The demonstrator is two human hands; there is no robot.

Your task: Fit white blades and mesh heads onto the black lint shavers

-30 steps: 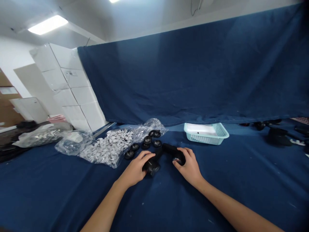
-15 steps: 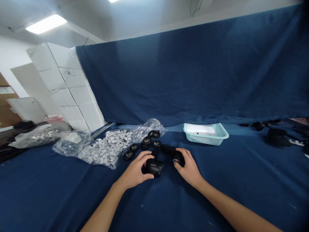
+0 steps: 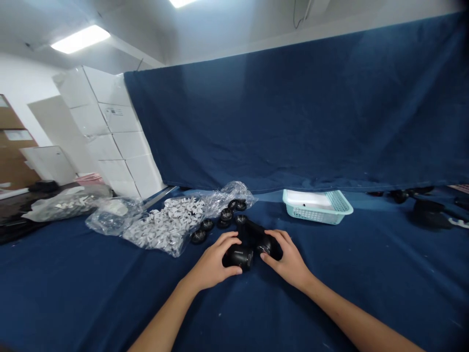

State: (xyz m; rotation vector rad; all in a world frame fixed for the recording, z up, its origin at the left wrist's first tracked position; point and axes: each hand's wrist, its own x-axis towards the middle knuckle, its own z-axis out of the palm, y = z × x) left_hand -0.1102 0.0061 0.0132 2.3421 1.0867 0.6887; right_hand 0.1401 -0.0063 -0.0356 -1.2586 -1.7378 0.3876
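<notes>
My left hand is curled round a short black cylinder part on the blue cloth. My right hand grips a second black part, a longer piece with a round end. The two parts nearly touch between my hands. Several small black round caps lie just behind them, at the mouth of a clear plastic bag full of small white pieces.
A pale green basket stands behind my right hand. More clear bags lie at the left. Dark parts sit at the far right. A blue cloth hangs as a backdrop; white boxes are stacked at the left.
Both hands have drawn closer together, bringing the two black parts nearly end to end. The left part has shifted right and turned slightly.
</notes>
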